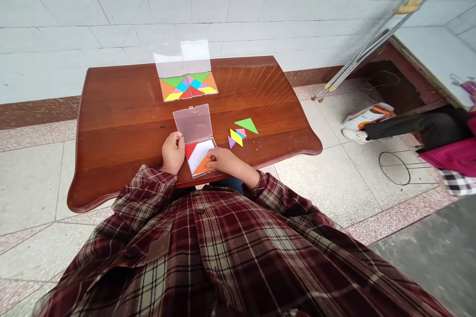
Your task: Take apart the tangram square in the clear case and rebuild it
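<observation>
- The orange piece point(203, 166) is seen lying in the near part of the open case point(199, 152), on the table point(122, 109).
- It can be judged light, thin and stiff, perhaps slippery; it is best taken by its edges.
- The clear lid point(192, 126) may be brittle and should be handled gently.
- The right hand point(225, 160) is reached in from the right, fingers bent over the piece; whether it is pinched or merely pressed cannot be told.
- The left hand point(173, 152) is curled beside the lid's near-left corner; its grip cannot be told.

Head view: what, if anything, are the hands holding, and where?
Firm hold can't be told: right hand at the orange piece, right side; left hand at the open lid, left edge.
</observation>
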Available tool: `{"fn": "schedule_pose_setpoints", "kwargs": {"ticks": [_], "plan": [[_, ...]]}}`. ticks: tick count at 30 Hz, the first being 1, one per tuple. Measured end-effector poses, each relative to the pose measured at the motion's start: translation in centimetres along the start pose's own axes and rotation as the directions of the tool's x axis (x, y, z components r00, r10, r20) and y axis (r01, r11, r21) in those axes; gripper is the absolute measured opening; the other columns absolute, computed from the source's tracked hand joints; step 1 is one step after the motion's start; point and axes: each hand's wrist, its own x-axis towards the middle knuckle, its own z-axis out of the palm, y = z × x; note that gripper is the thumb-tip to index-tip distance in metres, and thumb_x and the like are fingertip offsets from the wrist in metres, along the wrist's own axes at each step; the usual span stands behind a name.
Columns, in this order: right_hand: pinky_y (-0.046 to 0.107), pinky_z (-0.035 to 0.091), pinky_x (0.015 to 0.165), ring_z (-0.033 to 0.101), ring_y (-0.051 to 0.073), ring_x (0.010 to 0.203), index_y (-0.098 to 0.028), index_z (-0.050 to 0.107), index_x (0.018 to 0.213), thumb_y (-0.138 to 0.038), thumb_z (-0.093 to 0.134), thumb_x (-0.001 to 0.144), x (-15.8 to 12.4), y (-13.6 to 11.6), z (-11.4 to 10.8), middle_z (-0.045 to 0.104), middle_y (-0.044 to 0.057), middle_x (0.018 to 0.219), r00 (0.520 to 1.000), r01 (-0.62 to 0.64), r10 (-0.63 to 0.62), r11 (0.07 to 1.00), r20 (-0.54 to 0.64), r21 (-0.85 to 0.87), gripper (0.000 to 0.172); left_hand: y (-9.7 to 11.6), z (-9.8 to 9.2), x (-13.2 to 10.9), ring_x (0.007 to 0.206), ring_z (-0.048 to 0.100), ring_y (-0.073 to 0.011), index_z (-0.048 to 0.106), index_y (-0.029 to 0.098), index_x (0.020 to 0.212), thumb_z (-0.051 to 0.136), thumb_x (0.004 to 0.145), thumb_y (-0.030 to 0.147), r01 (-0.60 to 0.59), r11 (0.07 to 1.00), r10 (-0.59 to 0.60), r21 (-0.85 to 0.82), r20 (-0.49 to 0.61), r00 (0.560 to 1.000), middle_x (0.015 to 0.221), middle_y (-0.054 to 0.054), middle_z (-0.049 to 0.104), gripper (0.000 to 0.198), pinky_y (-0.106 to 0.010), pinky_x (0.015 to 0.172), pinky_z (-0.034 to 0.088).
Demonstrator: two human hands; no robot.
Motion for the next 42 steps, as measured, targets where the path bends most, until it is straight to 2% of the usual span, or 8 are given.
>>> {"fn": "schedule_pose_setpoints", "kwargs": {"ticks": [3, 6, 12, 18, 28, 31, 36, 42], "plan": [[0.023, 0.030, 0.059, 0.039, 0.010, 0.061, -0.020, 0.042, 0.062, -0.030, 0.062, 0.074, -0.1, 1.8, -0.8, 0.040, -0.006, 0.061, 0.996, 0.064, -0.044, 0.963, -0.080, 0.263, 0.026, -0.2, 0.1, 0.0, 0.073, 0.056, -0.0151, 0.053, 0.020, 0.086, 0.046, 0.083, 0.027, 0.012, 1.000, -0.012, -0.002, -0.004, 1.000, 0.078, -0.001, 0.059, 0.010, -0.029, 0.073, 0.045], [0.024, 0.033, 0.061, 0.041, 0.011, 0.062, -0.020, 0.049, 0.068, -0.036, 0.057, 0.074, -0.7, 4.0, -2.7, 0.043, -0.006, 0.063, 0.966, 0.093, 0.017, 0.907, -0.258, 0.410, 0.019, -0.2, 0.2, 0.0, 0.077, 0.057, -0.0158, 0.054, 0.020, 0.087, 0.047, 0.083, 0.026, 0.013, 1.000, -0.013, 0.007, -0.005, 1.000, 0.082, -0.002, 0.060, 0.010, -0.030, 0.076, 0.045], [0.025, 0.033, 0.060, 0.042, 0.011, 0.060, -0.019, 0.050, 0.067, -0.038, 0.053, 0.074, -0.5, 9.9, -6.4, 0.048, -0.004, 0.063, 0.789, 0.018, 0.253, 0.901, -0.560, 0.433, 0.020, 0.2, 0.0, -0.2, 0.075, 0.056, -0.0155, 0.054, 0.020, 0.086, 0.044, 0.084, 0.027, 0.012, 1.000, -0.012, 0.022, 0.019, 1.000, 0.080, -0.002, 0.060, 0.012, -0.030, 0.075, 0.045], [0.026, 0.035, 0.058, 0.043, 0.011, 0.056, -0.017, 0.056, 0.075, -0.034, 0.054, 0.073, 1.1, 13.4, -6.2, 0.053, -0.003, 0.062, 0.734, -0.110, 0.409, 0.860, -0.542, 0.499, 0.017, -0.1, 0.1, 0.0, 0.081, 0.059, -0.0174, 0.055, 0.020, 0.089, 0.046, 0.083, 0.026, 0.026, 0.999, -0.026, 0.025, 0.001, 1.000, 0.085, -0.004, 0.063, 0.013, -0.032, 0.079, 0.046], [0.032, 0.045, 0.076, 0.059, 0.018, 0.076, -0.014, 0.061, 0.097, -0.031, 0.057, 0.077, 0.3, 13.3, -6.7, 0.066, 0.004, 0.081, 0.670, -0.223, 0.360, 0.932, -0.649, 0.286, 0.027, 0.1, -0.1, -0.2, 0.071, 0.055, -0.0151, 0.055, 0.019, 0.087, 0.045, 0.084, 0.027, 0.015, 0.999, -0.016, 0.031, 0.019, 1.000, 0.076, -0.001, 0.059, 0.013, -0.030, 0.073, 0.044], [0.031, 0.045, 0.077, 0.059, 0.017, 0.077, -0.013, 0.062, 0.101, -0.027, 0.054, 0.080, -0.2, 11.1, -6.3, 0.067, 0.006, 0.088, 0.704, -0.171, 0.270, 0.962, -0.657, 0.212, 0.026, -0.1, 0.1, -0.1, 0.075, 0.057, -0.0154, 0.055, 0.019, 0.088, 0.046, 0.083, 0.025, -0.006, 1.000, 0.006, 0.023, -0.006, 1.000, 0.080, -0.002, 0.061, 0.012, -0.030, 0.075, 0.045], [0.029, 0.046, 0.079, 0.059, 0.016, 0.079, -0.014, 0.062, 0.099, -0.021, 0.054, 0.082, 0.6, 6.0, -3.2, 0.065, 0.005, 0.090, 0.917, 0.081, -0.035, 0.992, -0.398, 0.097, 0.021, -0.2, 0.4, 0.0, 0.073, 0.056, -0.0143, 0.055, 0.019, 0.089, 0.048, 0.083, 0.024, -0.008, 1.000, 0.008, 0.017, -0.012, 1.000, 0.080, -0.001, 0.061, 0.011, -0.029, 0.073, 0.045], [0.034, 0.045, 0.091, 0.057, 0.020, 0.105, -0.015, 0.058, 0.114, -0.014, 0.052, 0.086, 1.8, 0.5, 0.0, 0.059, 0.010, 0.117, 0.955, 0.183, -0.209, 0.973, -0.211, -0.138, 0.029, -0.3, 0.5, 0.0, 0.073, 0.056, -0.0137, 0.055, 0.019, 0.088, 0.049, 0.083, 0.023, -0.016, 1.000, 0.016, -0.003, -0.021, 1.000, 0.079, 0.000, 0.061, 0.010, -0.028, 0.074, 0.046]]}}
